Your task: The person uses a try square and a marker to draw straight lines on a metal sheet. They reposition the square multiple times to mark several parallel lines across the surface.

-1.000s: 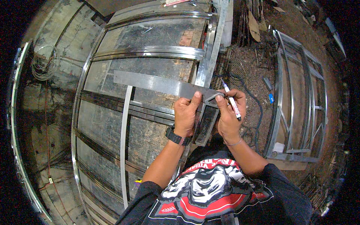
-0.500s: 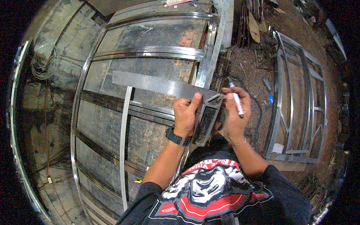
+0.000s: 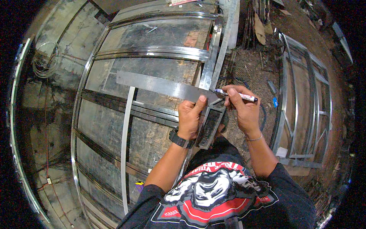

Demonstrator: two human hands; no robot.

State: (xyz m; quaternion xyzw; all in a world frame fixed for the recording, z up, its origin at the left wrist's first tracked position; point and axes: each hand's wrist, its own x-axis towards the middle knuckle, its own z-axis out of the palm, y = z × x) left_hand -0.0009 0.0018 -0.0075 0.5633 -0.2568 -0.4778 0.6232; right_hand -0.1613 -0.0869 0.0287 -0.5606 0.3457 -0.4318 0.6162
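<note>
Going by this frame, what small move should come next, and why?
Probably a short marker stroke along the upper edge of the metal square, across the shiny metal bar: the right hand holds the marker with its tip close to that edge, and the left hand grips the square near its corner.

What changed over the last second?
The right hand lifted its thumb off the metal square and swung the marker from steep to nearly level in view, tip leftward near the square's upper edge. Left hand still holds the square; the metal frame stayed put.
</note>
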